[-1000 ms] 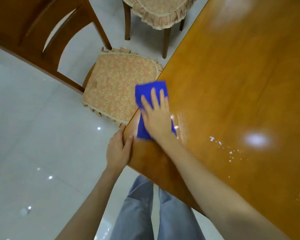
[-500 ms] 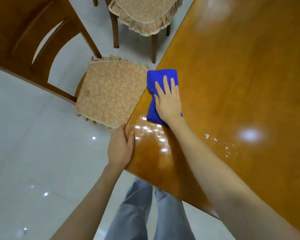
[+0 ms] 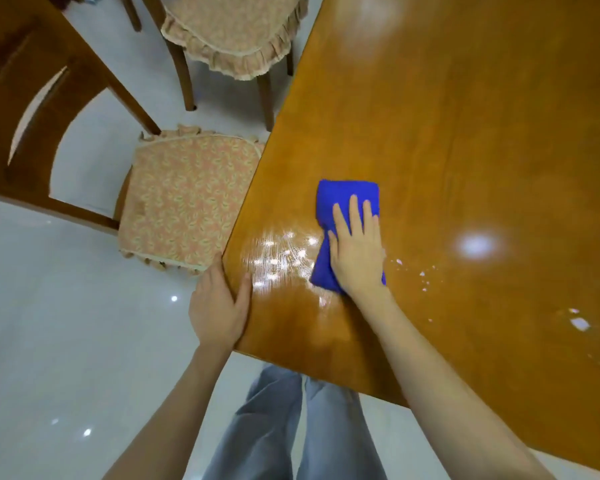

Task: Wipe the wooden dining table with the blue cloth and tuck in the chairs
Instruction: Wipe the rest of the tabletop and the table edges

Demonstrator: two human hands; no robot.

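Nearest the camera, the person's legs in pale blue trousers [image 3: 284,427] stand on the glossy white floor [image 3: 49,341] at the corner of the wooden dining table [image 3: 465,150]. The left hand [image 3: 220,304] clasps the table's near left edge, thumb lying on top of the wood and fingers curled down over the side, gripping nothing else. A little farther in, the right hand [image 3: 357,252] lies flat and open, palm down with fingers spread, pressing the blue cloth [image 3: 345,206] onto the tabletop; it pins the cloth rather than closing around it. The folded cloth sits well in from the left edge, its far end showing past the fingertips and its near corner poking out by the wrist. Between the two hands, a wet streaked patch [image 3: 281,254] glints on the wood, and small bright droplets [image 3: 423,275] speckle the surface to the right of the cloth. Beyond the left edge stands a wooden chair with a patterned cushion [image 3: 184,202], its seat just beside the table and pulled out. Farther off, a second chair with a frilled cushion [image 3: 232,32] sits by the same edge.
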